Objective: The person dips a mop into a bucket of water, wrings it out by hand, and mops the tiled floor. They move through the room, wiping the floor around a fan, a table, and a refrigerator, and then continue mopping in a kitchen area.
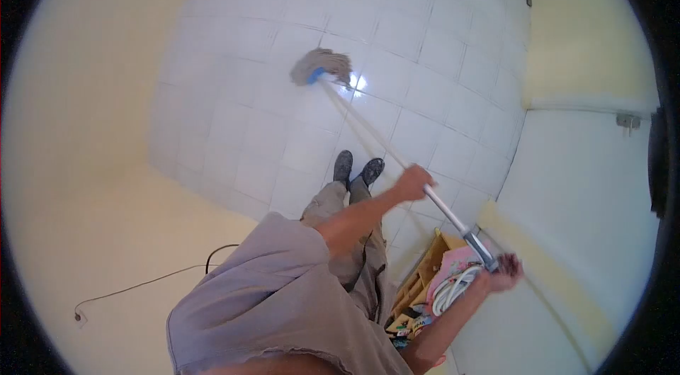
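Floor (pixel 234 42) first: white tile opened wide from 10 to 1 o'clock, so loads of swing room out there. Yellowish wall (pixel 78 162) at 9 and pale wall (pixel 574 177) at 3 were the hard edges. Tight spot was 5 o'clock, with a wooden box (pixel 415 286) right near the working arms. Mop (pixel 322 65) had its strands on the tile at 12, pole (pixel 442 206) slanting to 4. Looked mid-mopping to me; next stroke seemed to call for guiding low without clipping that box. Left hand (pixel 414 184), around half past 3, gripped the pole; right hand (pixel 500 274), at 4, touched its top end, too blurry to tell if closed.
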Motion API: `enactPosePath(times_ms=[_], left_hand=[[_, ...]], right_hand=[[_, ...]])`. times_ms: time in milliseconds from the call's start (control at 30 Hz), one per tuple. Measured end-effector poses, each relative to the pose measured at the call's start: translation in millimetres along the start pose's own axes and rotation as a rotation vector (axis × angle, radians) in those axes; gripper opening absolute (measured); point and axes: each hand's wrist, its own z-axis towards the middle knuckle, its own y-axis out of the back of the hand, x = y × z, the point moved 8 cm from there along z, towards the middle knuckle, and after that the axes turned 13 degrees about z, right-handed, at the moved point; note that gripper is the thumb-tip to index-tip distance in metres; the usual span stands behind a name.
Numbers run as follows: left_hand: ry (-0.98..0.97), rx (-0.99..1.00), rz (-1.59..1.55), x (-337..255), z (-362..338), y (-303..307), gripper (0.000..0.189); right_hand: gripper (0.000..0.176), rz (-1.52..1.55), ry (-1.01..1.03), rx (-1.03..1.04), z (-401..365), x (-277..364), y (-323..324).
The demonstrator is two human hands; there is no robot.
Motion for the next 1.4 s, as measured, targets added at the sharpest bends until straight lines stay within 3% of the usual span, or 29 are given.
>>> enactPosePath(times_ms=[67,100,133,167,200,233,267,300,333,367,400,533,600,667,733,767,800,833,900,933,1067,1133,1200,1233,1267,1300,1367,1400], left_hand=[[0.062,-0.096,0.134,68,-18,59,0.027],[0.129,0.001,0.17,111,-31,71,0.032],[0.207,-0.15,0.147,153,-61,90,0.034],[0.256,-0.084,0.197,193,-83,96,0.034],[0.283,0.031,0.32,226,-105,104,0.034],[0.285,-0.092,0.316,259,-138,118,0.033],[0.194,-0.129,0.418,277,-162,131,0.029],[0.159,-0.113,0.526,296,-184,144,0.025],[0.42,0.079,0.553,342,-208,143,0.022],[0.551,0.035,0.617,341,-218,172,0.026],[0.532,-0.011,0.689,337,-221,191,0.03],[0.525,-0.127,0.664,301,-202,211,0.036],[0.482,-0.144,0.615,255,-163,205,0.036],[0.38,-0.203,0.526,186,-120,170,0.036],[0.189,-0.414,0.36,102,-89,126,0.037],[0.3,-0.148,0.312,69,-65,90,0.038],[0.163,-0.197,0.23,19,-52,64,0.04],[0.167,0.035,0.3,-27,-33,31,0.035],[-0.017,0.069,0.03,-129,-10,-24,0.016],[-0.093,0.152,0.048,-179,-1,-50,0.012],[-0.39,0.29,-0.15,-344,26,-133,0.014],[-0.477,0.357,-0.237,-367,44,-167,0.016],[-0.552,0.362,-0.315,-394,45,-205,0.02],[-0.579,0.343,-0.349,-412,60,-233,0.022],[-0.585,0.288,-0.384,-428,80,-259,0.024],[-0.591,0.233,-0.428,-433,96,-282,0.027],[-0.636,0.04,-0.405,-422,119,-350,0.028],[-0.635,0.106,-0.346,-413,132,-378,0.029]], right_hand=[[0.023,0.062,-0.17,0.157,-50,-60,-71],[0.026,0.079,-0.34,0.217,-78,-96,-93],[0.03,0.055,-0.478,0.16,-112,-126,-109],[0.033,0.042,-0.478,0.229,-148,-151,-125],[0.03,0.008,-0.664,0.297,-173,-192,-123],[0.028,0.156,-0.869,0.323,-206,-226,-119],[0.027,0.2,-0.876,0.444,-257,-211,-144],[0.026,0.327,-1.082,0.432,-274,-262,-125],[0.023,0.226,-0.924,0.612,-293,-275,-122],[0.021,0.197,-0.854,0.717,-315,-274,-125],[0.021,0.172,-0.778,0.814,-337,-272,-128],[0.028,0.367,-1.04,0.866,-342,-266,-132],[0.027,0.301,-0.837,0.986,-300,-225,-144],[0.027,0.109,-0.405,1.024,-231,-165,-134],[0.024,0.093,-0.662,0.863,-156,-106,-118],[0.024,0.059,-0.542,0.866,-120,-64,-106],[0.021,0.019,-0.39,0.727,-87,-16,-87],[0.02,0.046,-0.268,0.717,-49,22,-57],[0.022,0.087,-0.114,0.666,6,104,-6],[0.025,0.104,-0.082,0.629,25,149,15],[0.03,0.0,0.163,0.472,52,271,79],[0.03,-0.077,0.296,0.342,42,277,92],[0.028,-0.123,0.4,0.337,38,273,114],[0.027,-0.139,0.437,0.33,60,277,124],[0.026,-0.001,0.414,0.46,96,273,140],[0.023,0.059,0.481,0.299,123,253,158],[0.022,0.157,0.488,0.304,163,209,160],[0.024,0.205,0.422,0.48,172,190,147]])
